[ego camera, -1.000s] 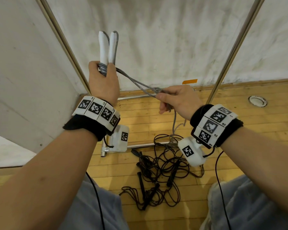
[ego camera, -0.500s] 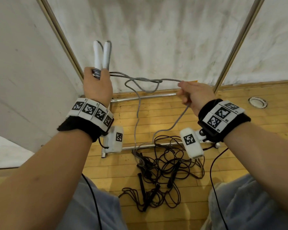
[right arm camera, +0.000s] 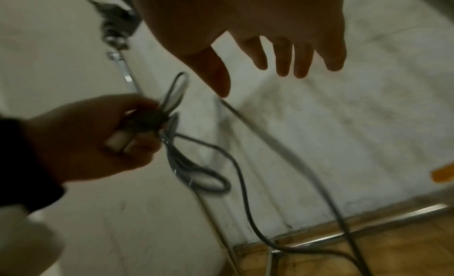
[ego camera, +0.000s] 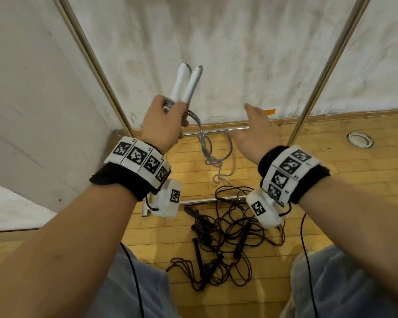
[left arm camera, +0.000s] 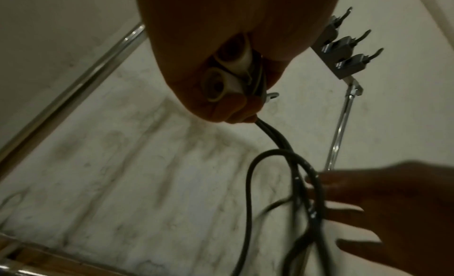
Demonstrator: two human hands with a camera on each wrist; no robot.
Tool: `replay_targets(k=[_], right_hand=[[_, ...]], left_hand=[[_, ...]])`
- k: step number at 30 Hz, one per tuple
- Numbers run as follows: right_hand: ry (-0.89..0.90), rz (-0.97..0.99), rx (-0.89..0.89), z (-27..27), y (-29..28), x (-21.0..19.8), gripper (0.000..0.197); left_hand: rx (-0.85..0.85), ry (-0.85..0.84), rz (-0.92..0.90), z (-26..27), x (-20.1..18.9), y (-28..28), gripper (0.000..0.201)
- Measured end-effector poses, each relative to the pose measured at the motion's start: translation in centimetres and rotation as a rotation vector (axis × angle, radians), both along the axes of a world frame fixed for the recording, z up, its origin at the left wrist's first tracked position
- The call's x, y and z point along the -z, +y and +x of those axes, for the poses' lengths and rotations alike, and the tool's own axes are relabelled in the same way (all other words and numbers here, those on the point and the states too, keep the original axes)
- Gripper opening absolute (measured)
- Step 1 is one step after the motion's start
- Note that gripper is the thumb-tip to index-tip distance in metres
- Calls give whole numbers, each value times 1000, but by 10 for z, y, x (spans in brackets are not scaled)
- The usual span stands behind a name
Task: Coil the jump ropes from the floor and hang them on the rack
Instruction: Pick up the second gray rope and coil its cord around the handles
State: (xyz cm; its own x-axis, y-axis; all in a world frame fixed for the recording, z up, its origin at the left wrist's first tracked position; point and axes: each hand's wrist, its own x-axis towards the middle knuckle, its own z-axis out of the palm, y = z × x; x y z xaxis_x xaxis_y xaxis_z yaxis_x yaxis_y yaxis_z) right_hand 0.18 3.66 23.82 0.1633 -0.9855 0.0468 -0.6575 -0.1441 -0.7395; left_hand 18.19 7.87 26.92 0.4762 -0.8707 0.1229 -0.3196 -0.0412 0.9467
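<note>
The rack (ego camera: 317, 72) is standing against the pale wall as slanting chrome uprights with a low rail along the wood floor (ego camera: 331, 157), and its grey hooks (left arm camera: 343, 52), all bare, are showing only in the left wrist view, up beside the raised fist. Half a second ago the right hand (ego camera: 254, 131) was pinching the grey rope (ego camera: 207, 143) out to the side; now it is hanging apart from the cord with its fingers (right arm camera: 285, 52) spread and straight, gripping nothing, so the last loop is dropping free and swinging in a blur under the left hand (ego camera: 162, 125). That is probably marking the end of one wrap, with the freed hand likely reaching for the next length. The left hand is staying clenched around the two white handles (ego camera: 186, 83), which are pointing upward side by side, and around several turns of cord bunched at their base. From there the slack is trailing down towards the tangle of black ropes (ego camera: 225, 244) lying on the floor between the person's knees, untouched. The grey rope is looking thin, smooth and springy, its loops uneven and only partly gathered.
</note>
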Motion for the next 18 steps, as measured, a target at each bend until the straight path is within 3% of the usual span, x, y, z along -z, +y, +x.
replay_targets(k=[3,6,9,12,18], right_hand=[[-67,-37,-141,19,22,-3,64],[-196,92,-312,31,32,-3,51],[-361,129,-315,33,30,-5,28],[-463,189,-336,27,19,-8,25],[-181,113,-233,13,8,3,28]], left_hand=[[61,9,-8,-10,-1,2,13],[145,31,-27,-15,-3,3,16],[200,79,-82,-15,-11,5,18],[143,82,-179,-12,-19,9,16],[-113,51,-336,-10,-33,16,14]])
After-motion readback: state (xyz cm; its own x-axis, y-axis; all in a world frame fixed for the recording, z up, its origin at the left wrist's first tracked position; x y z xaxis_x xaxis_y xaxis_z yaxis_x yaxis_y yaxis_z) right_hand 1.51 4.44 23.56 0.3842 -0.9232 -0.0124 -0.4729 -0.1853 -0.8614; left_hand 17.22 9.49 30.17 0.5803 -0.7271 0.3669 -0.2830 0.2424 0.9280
